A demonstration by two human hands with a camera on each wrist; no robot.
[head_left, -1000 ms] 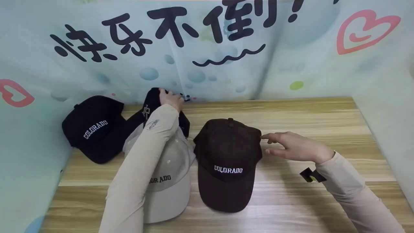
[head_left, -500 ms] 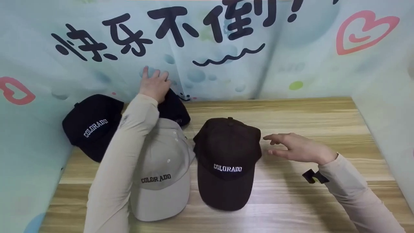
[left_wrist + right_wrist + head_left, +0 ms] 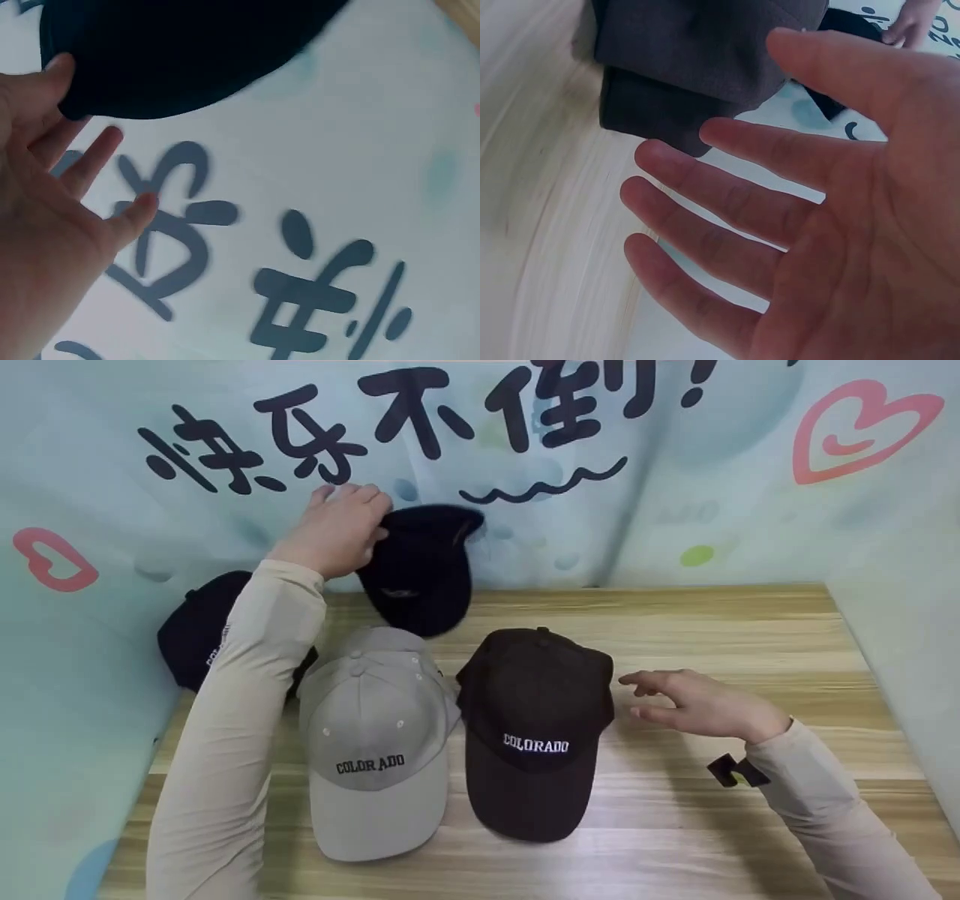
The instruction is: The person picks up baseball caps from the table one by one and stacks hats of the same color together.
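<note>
My left hand [image 3: 337, 529] holds a black baseball cap [image 3: 421, 566] up at the back wall, off the table. In the left wrist view the thumb and forefinger pinch the edge of that cap [image 3: 180, 60], while the other fingers spread apart. My right hand [image 3: 697, 705] is beside the dark brown COLORADO cap [image 3: 529, 795], with a small gap between them. Its fingers are extended and hold nothing, as the right wrist view of the hand [image 3: 832, 210] shows. Left of the brown cap lies a grey COLORADO cap [image 3: 379, 821], with another grey crown [image 3: 386, 639] behind it.
Another black cap [image 3: 199, 622] stands at the far left, partly hidden by my left sleeve [image 3: 217, 735]. The wooden table [image 3: 720, 622] is bordered by a printed wall sheet [image 3: 540, 547] behind and by pale side walls.
My left hand went up and left, then raised the black cap off the table from behind the grey caps. My right hand has hardly moved, now slightly apart from the brown cap.
</note>
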